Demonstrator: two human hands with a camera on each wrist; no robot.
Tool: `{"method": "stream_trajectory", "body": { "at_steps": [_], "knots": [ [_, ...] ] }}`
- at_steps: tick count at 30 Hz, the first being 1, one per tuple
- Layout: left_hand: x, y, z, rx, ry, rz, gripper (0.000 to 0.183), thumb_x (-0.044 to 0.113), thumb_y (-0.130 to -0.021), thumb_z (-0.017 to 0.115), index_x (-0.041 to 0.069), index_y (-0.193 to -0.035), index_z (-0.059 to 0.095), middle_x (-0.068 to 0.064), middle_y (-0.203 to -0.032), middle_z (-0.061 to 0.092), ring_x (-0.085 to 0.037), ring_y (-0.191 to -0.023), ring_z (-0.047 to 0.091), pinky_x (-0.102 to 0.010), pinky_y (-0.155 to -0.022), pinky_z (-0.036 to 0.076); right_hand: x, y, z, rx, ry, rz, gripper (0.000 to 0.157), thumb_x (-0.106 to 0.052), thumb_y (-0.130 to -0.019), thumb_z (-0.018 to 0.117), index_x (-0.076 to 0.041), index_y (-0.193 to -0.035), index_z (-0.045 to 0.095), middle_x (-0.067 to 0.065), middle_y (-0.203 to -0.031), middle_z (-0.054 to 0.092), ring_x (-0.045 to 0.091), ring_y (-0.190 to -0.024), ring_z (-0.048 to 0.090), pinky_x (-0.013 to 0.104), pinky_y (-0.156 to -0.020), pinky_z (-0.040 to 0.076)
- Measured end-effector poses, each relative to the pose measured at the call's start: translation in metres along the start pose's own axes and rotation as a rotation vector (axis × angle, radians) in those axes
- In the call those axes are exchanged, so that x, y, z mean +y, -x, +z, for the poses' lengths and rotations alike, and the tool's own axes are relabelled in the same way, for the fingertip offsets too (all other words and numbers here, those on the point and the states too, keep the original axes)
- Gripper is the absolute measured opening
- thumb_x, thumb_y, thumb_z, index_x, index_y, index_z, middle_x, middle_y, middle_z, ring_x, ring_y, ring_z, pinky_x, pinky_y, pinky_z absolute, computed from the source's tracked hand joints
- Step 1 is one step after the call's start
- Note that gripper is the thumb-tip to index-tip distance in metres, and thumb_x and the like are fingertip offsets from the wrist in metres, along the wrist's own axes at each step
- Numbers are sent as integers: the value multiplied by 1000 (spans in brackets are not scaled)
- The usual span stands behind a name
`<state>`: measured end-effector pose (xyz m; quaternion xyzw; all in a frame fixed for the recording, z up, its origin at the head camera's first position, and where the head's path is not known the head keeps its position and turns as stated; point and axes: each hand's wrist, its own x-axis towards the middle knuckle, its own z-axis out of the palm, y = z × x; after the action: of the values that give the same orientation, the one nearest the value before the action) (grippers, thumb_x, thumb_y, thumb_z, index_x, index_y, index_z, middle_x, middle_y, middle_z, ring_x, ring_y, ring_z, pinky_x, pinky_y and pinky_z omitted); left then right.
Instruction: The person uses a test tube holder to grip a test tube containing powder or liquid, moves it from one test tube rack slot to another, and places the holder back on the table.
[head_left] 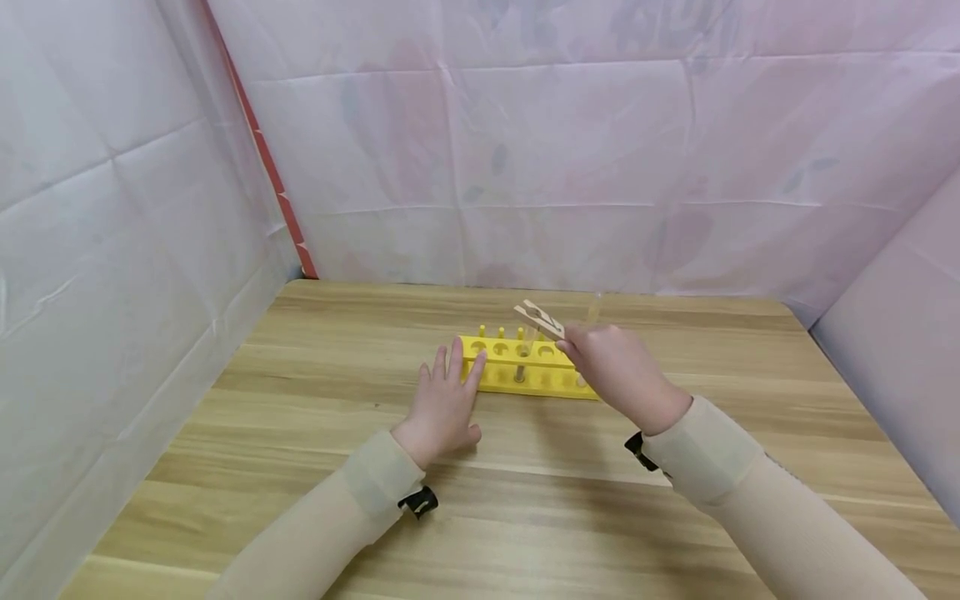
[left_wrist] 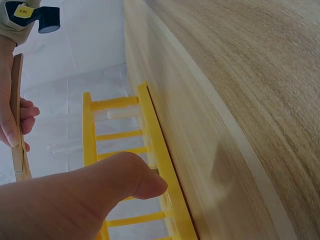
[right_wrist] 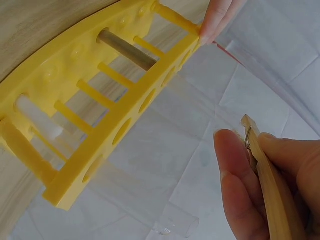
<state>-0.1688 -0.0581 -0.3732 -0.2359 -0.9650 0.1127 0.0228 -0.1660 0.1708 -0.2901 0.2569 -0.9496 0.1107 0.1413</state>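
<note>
A yellow test tube rack (head_left: 558,392) stands on the table. My left hand (head_left: 441,412) rests on its left end, fingers spread and fairly straight. In my right hand (head_left: 621,367) I grip a wooden test tube clamp (head_left: 551,325), thumb on one side and fingers on the other. The clamp's front end is close to the upper part of a clear test tube with grey-brown contents (right_wrist: 127,49), standing in the rack. Another clear tube, with white contents (right_wrist: 40,119), stands near the rack's right end; its mouth (right_wrist: 187,223) rises well above the top bar.
The wood-grain table (head_left: 300,467) extends around the rack. Pale patterned sheets (head_left: 570,150) hang behind and at both sides, with a red strip (head_left: 262,150) at the back left corner. Thin yellow pegs (head_left: 482,331) rise along the rack's back.
</note>
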Motion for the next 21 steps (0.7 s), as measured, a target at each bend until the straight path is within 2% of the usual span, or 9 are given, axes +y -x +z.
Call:
{"method": "stream_trajectory", "body": {
  "at_steps": [5, 21],
  "knots": [
    [0, 2, -1, -25, 2, -1, 103, 59, -75, 62, 12, -151, 12, -30, -149, 11, -47, -130, 26, -56, -98, 35, -1, 1, 0, 12, 10, -3, 29, -14, -91, 60, -10, -68, 42, -2, -51, 35, 10, -42, 33, 24, -41, 29],
    [-1, 0, 4, -23, 1, -11, 102, 59, -75, 62, 13, -151, 11, -29, -149, 10, -49, -129, 27, -55, -98, 35, 0, 0, -2, 19, 35, -2, 29, -14, -91, 60, -10, -69, 42, -2, -52, 33, 11, -43, 30, 24, -41, 27]
  ]
}}
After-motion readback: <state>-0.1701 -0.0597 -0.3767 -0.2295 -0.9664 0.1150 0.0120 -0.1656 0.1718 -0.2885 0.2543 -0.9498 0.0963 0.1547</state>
